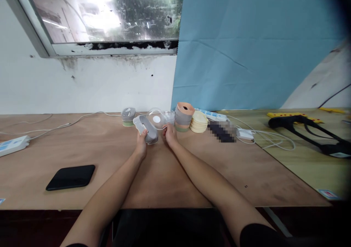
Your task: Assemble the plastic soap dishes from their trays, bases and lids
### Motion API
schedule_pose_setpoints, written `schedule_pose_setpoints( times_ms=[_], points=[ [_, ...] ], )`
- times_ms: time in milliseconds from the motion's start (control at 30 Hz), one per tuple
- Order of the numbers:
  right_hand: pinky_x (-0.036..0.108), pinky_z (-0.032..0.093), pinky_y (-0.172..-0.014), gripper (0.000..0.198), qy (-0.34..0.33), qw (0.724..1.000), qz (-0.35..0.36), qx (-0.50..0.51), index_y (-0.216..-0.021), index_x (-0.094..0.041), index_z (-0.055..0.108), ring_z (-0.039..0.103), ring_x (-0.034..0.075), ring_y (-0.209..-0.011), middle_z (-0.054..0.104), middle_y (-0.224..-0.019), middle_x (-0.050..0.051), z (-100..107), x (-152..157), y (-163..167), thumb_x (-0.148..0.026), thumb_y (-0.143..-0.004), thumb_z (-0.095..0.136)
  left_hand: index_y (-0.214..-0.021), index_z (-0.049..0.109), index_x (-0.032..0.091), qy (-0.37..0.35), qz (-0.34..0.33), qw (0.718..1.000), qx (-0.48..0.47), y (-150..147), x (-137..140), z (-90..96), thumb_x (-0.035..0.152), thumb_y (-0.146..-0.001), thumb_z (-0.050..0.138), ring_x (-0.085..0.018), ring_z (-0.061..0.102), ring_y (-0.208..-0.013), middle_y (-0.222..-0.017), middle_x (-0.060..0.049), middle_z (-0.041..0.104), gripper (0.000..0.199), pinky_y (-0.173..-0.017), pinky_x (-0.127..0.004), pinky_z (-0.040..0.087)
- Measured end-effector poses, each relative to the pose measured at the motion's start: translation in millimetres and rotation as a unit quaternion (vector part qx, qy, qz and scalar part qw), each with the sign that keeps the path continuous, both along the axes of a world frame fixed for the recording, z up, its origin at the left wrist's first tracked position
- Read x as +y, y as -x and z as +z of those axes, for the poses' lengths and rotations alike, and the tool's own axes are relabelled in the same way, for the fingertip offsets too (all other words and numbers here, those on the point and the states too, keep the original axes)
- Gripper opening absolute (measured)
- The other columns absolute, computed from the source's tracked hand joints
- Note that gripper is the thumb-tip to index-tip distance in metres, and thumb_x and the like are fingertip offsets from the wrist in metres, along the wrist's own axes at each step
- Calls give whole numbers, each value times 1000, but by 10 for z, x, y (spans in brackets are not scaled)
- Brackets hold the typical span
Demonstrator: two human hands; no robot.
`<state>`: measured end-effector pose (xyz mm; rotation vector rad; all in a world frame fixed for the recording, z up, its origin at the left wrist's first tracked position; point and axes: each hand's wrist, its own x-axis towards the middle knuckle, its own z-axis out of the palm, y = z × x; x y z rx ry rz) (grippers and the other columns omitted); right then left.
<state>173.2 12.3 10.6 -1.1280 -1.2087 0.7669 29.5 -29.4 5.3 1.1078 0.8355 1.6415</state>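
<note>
"What did the left hand hold?"
"A grey, hollow, oval plastic piece, tilted; the right hand pinched the rim of a clear, rounded plastic piece."
"And nearby?"
"A stack of round, pale-yellow pieces; well to the left lay a black, rectangular phone."

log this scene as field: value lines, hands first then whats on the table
left hand: gripping a grey oval piece, tilted
right hand: fingers at the rim of a clear round plastic piece; exact grip unclear
behind right hand: grey and orange stack, pale yellow stack beside it
behind left hand: small grey and green stack
left side of table: black smartphone, white power strip
</note>
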Motion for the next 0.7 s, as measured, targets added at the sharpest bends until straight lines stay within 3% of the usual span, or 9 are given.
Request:
schedule_pose_setpoints(
  times_ms=[67, 167, 533, 700],
  points=[
    [23, 29, -36, 48, 60, 993, -10, 100, -67, -21, 54, 38, 11, -34, 46, -44, -4, 37, 77, 24, -56, -89, 29, -133, 43, 20, -6, 0, 1000, -25, -10, 23, -29, 57, -81, 53, -25, 55, -116, -127, -9, 58, 64, -96, -37, 45],
    [20, 28, -33, 46, 80, 982, -21, 172, -70, -19, 54, 38, 8, -32, 48, -44, -5, 96, 179, 10, -55, -88, 33, -131, 44, 22, -12, -3, 999, -34, -17, 44, -57, 56, -81, 53, -24, 56, -115, -126, -8, 59, 61, -94, -37, 46],
    [20, 29, -30, 43, 87, 975, -37, 201, -73, -17, 57, 43, 8, -30, 53, -44, -3, 240, 450, -127, -51, -89, 36, -129, 46, 21, -6, -20, 998, -61, -6, 41, -76, 54, -82, 53, -24, 54, -119, -128, -8, 58, 58, -98, -38, 44],
    [20, 29, -29, 42, 97, 972, -44, 208, -67, -18, 51, 45, 9, -30, 52, -43, -3, 179, 425, -91, -54, -88, 40, -131, 43, 21, -11, -14, 999, -45, -20, 45, -81, 57, -81, 52, -24, 54, -119, -129, -8, 57, 62, -96, -37, 45]
  ],
)
